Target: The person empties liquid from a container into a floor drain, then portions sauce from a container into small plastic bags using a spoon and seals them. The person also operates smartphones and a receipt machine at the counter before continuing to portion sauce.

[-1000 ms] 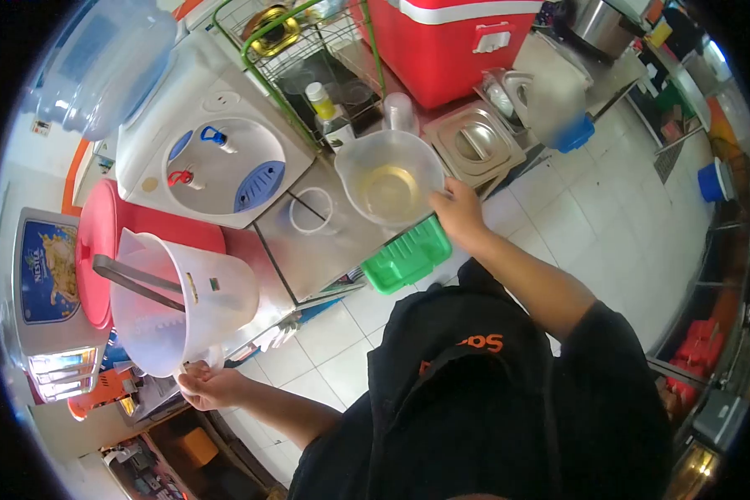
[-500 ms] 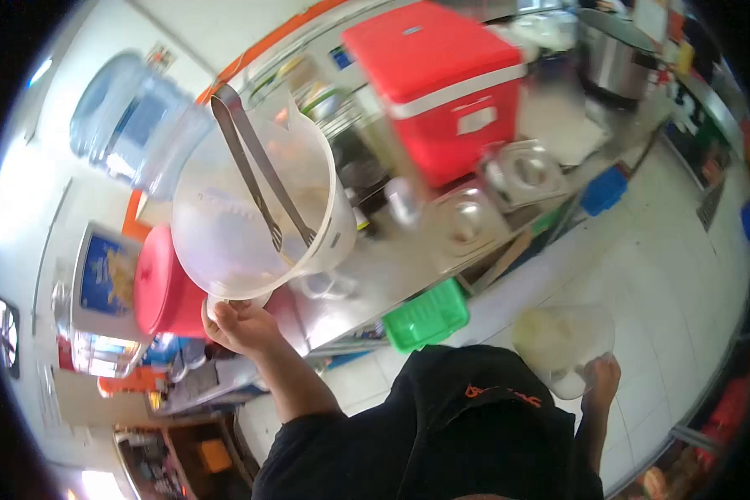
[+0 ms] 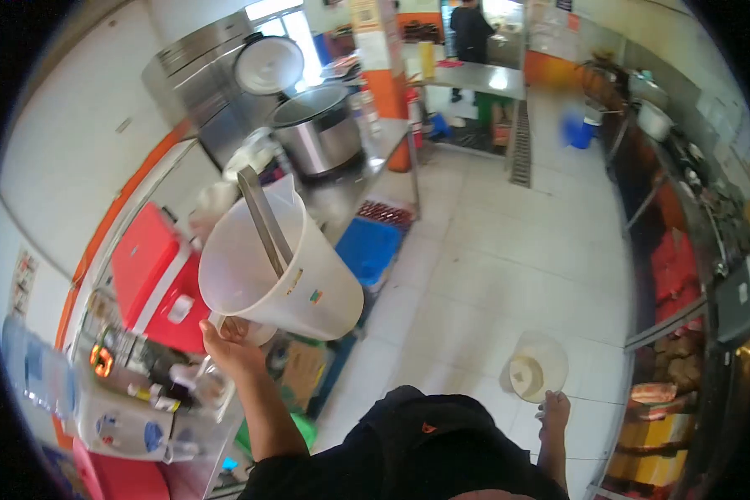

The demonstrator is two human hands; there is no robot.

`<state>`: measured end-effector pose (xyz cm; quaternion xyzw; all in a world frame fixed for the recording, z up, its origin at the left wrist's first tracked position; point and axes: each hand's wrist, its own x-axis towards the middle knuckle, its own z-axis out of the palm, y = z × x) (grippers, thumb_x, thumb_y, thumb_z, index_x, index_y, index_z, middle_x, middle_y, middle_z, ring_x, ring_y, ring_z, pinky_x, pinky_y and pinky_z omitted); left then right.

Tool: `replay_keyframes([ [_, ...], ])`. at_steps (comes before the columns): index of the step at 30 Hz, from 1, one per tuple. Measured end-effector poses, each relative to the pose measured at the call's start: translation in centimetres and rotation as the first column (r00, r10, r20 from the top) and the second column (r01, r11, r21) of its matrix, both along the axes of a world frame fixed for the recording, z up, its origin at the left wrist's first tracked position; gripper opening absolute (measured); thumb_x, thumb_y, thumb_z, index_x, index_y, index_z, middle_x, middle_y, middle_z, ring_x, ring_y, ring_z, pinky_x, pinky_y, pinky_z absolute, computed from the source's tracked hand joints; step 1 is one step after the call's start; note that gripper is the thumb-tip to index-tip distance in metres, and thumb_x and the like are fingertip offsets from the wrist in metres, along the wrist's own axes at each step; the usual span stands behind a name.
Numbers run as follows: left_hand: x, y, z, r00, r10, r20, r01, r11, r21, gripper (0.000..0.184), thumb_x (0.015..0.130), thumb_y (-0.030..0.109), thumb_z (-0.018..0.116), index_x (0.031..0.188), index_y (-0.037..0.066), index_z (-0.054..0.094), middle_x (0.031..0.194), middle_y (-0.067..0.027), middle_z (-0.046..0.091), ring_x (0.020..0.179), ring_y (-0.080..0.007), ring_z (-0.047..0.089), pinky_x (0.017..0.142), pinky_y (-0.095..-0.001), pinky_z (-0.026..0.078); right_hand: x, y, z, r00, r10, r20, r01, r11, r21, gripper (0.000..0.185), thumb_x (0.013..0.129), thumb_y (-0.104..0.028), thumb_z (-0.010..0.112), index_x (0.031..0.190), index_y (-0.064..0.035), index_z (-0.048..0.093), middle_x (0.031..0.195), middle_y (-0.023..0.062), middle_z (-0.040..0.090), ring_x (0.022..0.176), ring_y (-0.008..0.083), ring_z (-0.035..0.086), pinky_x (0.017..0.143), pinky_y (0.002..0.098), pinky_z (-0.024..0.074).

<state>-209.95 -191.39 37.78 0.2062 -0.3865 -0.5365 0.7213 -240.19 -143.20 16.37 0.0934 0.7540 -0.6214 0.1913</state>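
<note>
The curled left hand (image 3: 237,350) is gripping the handle (image 3: 258,331) of a tall white plastic pitcher (image 3: 308,287) ahead, probably light, stiff and best held there; the curled right hand (image 3: 554,412) is holding a clear round plastic jug (image 3: 539,367).

My large jug (image 3: 312,287): cloudy plastic, smooth, semi-matt. My small jug (image 3: 542,365): see-through plastic. Tongs (image 3: 263,221): metal, dull sheen. Cooler (image 3: 146,265): smooth plastic. Floor (image 3: 467,287): glossy tile. My shirt (image 3: 408,458): matt cloth.

Passing room over floor (image 3: 458,275) between large pitcher (image 3: 308,287) and small jug (image 3: 539,367).
</note>
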Motion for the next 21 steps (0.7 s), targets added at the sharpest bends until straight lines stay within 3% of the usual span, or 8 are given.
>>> replay_keyframes([
  [3, -9.8, -1.3, -3.1, 0.993, -0.028, 0.111, 0.019, 0.997, 0.078, 0.034, 0.094, 0.034, 0.059, 0.072, 0.010, 0.051, 0.066, 0.0007, 0.048, 0.060, -0.0118, 0.045, 0.057, -0.0276, 0.034, -7.3, 1.0, -0.1, 0.997, -0.066, 0.046, 0.068, 0.996, -0.054, 0.021, 0.088, -0.029, 0.061, 0.088, -0.0098, 0.054, 0.068, 0.0028, 0.050, 0.055, 0.0116, 0.050, 0.037, 0.0254, 0.0386],
  [6, -20.1, -1.7, -4.5, 0.978, -0.090, 0.189, 0.087, 0.996, 0.026, 0.035, 0.093, 0.034, 0.060, 0.072, 0.008, 0.052, 0.067, -0.0007, 0.050, 0.062, -0.0119, 0.046, 0.058, -0.0274, 0.036, -15.8, 0.3, -0.7, 0.979, -0.174, 0.102, 0.175, 0.984, -0.006, 0.019, 0.091, -0.024, 0.060, 0.091, -0.0053, 0.057, 0.069, 0.0036, 0.053, 0.055, 0.0125, 0.053, 0.038, 0.0252, 0.0386],
  [11, -36.9, -5.2, -7.1, 0.935, -0.197, 0.295, 0.192, 0.980, 0.047, 0.036, 0.092, 0.031, 0.061, 0.069, 0.004, 0.054, 0.068, -0.0045, 0.056, 0.059, -0.0138, 0.051, 0.057, -0.0284, 0.040, -28.8, -1.6, -4.4, 0.951, -0.263, 0.162, 0.274, 0.961, -0.050, 0.026, 0.088, -0.033, 0.060, 0.098, -0.0096, 0.057, 0.075, 0.0037, 0.051, 0.062, 0.0173, 0.055, 0.045, 0.0376, 0.0442],
  [14, -47.1, -9.9, -11.2, 0.887, -0.317, 0.337, 0.325, 0.945, 0.035, 0.036, 0.092, 0.027, 0.060, 0.066, 0.003, 0.054, 0.066, -0.0054, 0.057, 0.059, -0.0138, 0.052, 0.057, -0.0281, 0.041, -35.7, -4.2, -2.4, 0.915, -0.333, 0.228, 0.366, 0.923, -0.121, 0.025, 0.089, -0.034, 0.059, 0.098, -0.0105, 0.056, 0.074, 0.0028, 0.049, 0.062, 0.0169, 0.054, 0.049, 0.0400, 0.0455],
  [16, -54.8, -11.2, -10.8, 0.868, -0.353, 0.348, 0.384, 0.923, -0.022, 0.036, 0.092, 0.024, 0.059, 0.064, 0.003, 0.054, 0.066, -0.0056, 0.057, 0.059, -0.0130, 0.052, 0.058, -0.0277, 0.041, -40.3, -5.9, -0.7, 0.911, -0.357, 0.204, 0.377, 0.924, -0.067, 0.023, 0.091, -0.034, 0.058, 0.092, -0.0110, 0.054, 0.071, 0.0024, 0.048, 0.062, 0.0160, 0.052, 0.046, 0.0367, 0.0446],
  [21, -71.7, -14.4, -9.2, 0.866, -0.383, 0.322, 0.393, 0.919, 0.036, 0.037, 0.093, 0.020, 0.057, 0.061, 0.005, 0.050, 0.062, -0.0037, 0.054, 0.057, -0.0122, 0.049, 0.057, -0.0280, 0.041, -51.4, -10.0, 1.4, 0.900, -0.404, 0.164, 0.404, 0.914, 0.034, 0.027, 0.089, -0.033, 0.062, 0.087, -0.0083, 0.051, 0.069, 0.0034, 0.048, 0.057, 0.0157, 0.051, 0.038, 0.0305, 0.0426],
])
